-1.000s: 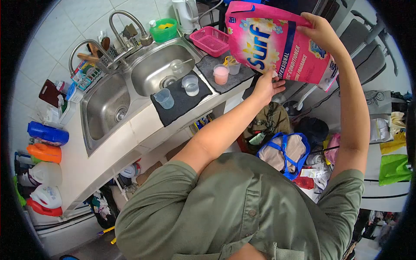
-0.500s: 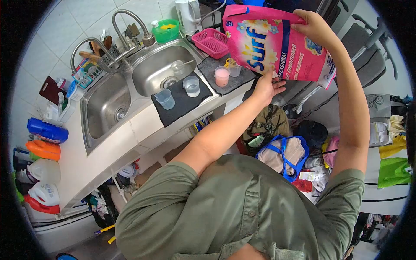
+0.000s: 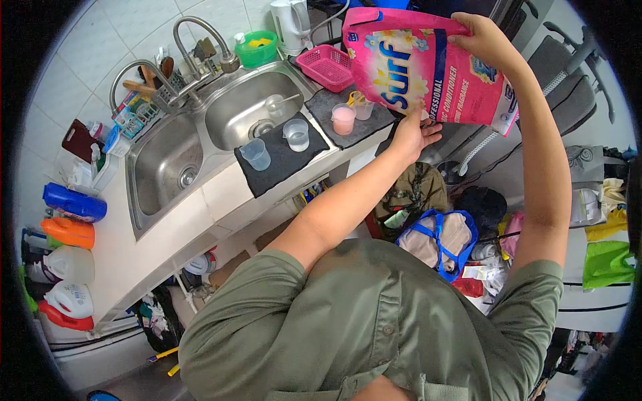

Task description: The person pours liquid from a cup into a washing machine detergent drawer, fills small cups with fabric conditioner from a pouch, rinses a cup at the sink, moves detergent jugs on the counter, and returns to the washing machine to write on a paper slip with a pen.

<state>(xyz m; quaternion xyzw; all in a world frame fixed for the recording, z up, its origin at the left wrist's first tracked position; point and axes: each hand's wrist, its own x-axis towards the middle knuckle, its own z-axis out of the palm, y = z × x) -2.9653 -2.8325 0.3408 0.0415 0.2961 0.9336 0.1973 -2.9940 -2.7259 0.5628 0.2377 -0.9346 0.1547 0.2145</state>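
Right hand (image 3: pixel 485 43): the fingers grip the upper right edge of the pink pouch (image 3: pixel 461 87), thumb on the printed front and remaining digits hidden behind. Left hand (image 3: pixel 409 139): the fingers hold the lower edge of the same pouch, thumb against the front, other digits loosely curled below it. The pouch is suspended between both sets of fingers, tilted, its "Surf" lettering facing the camera. Left of the left fingers, near and apart, a cup of pink liquid (image 3: pixel 344 120) stands on a dark cloth (image 3: pixel 358 132) on the tabletop (image 3: pixel 172 235). Farther left of these fingers are two clear cups (image 3: pixel 296 136) and a double sink (image 3: pixel 175 155). A pink basket (image 3: pixel 326 65) lies beyond them, forward-left.
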